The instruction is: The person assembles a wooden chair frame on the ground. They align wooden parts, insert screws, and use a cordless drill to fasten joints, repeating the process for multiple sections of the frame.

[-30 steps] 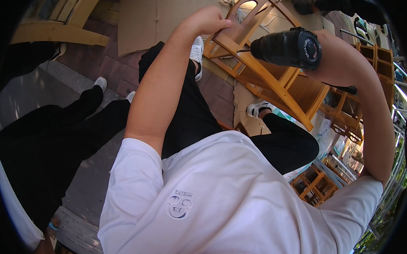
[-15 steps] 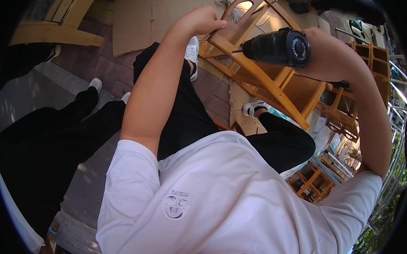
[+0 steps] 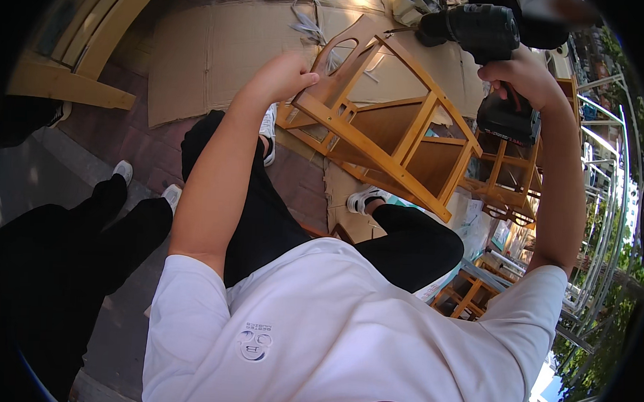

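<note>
My right hand (image 3: 523, 75) is wrapped round the grip of a black cordless drill (image 3: 480, 27), its battery below the hand. The drill lies level, with its bit pointing left at the far top corner of a wooden stool-like frame (image 3: 381, 157); whether the tip touches the wood I cannot tell. My left hand (image 3: 284, 79) is closed on the near edge of the frame's end panel (image 3: 329, 92), thumb over the edge. That panel has an oval handle cut-out. The frame stands tilted, with rails, a cross brace and brown inner boards.
Flattened cardboard (image 3: 221, 53) covers paving beyond my legs. Another person's black-trousered legs (image 3: 69, 240) are at the left, below a wooden bench-like piece (image 3: 68, 82). More wooden frames (image 3: 506, 180) and metal poles (image 3: 619, 142) stand at the right. A bundle of clear strips (image 3: 309, 26) lies on the cardboard.
My right hand has carried the drill away from the frame's near rail toward its far corner. My left hand keeps hold of the panel. The whole view has shifted.
</note>
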Demonstrator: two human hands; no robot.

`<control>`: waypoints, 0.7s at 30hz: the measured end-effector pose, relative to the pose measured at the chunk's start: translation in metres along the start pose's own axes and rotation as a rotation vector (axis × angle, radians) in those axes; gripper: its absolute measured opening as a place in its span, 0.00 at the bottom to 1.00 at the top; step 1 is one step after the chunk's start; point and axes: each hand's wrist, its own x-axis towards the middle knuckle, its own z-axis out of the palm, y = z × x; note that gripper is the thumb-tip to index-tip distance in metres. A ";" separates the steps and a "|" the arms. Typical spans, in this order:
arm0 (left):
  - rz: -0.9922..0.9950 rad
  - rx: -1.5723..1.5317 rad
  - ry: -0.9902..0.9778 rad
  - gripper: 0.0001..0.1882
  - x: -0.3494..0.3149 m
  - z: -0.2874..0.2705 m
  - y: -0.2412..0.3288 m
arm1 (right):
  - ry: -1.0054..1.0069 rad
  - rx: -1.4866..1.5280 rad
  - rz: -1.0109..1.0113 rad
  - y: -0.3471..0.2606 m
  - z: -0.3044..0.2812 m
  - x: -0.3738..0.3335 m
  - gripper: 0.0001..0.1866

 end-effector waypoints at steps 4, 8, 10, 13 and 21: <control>-0.014 -0.025 -0.031 0.19 -0.004 -0.010 0.001 | 0.003 0.080 0.101 0.029 -0.004 0.025 0.07; -0.070 -0.160 0.113 0.13 -0.004 -0.006 0.003 | -0.048 0.180 0.121 0.047 -0.010 0.034 0.07; -0.012 -0.200 0.239 0.14 -0.002 -0.001 0.003 | -0.053 0.239 0.111 0.054 -0.011 0.038 0.07; -0.082 -0.220 0.197 0.17 -0.004 -0.013 0.020 | -0.038 0.264 0.104 0.057 -0.007 0.042 0.07; -0.036 -0.273 0.470 0.19 0.004 -0.002 0.022 | -0.080 0.236 0.105 0.061 -0.005 0.054 0.08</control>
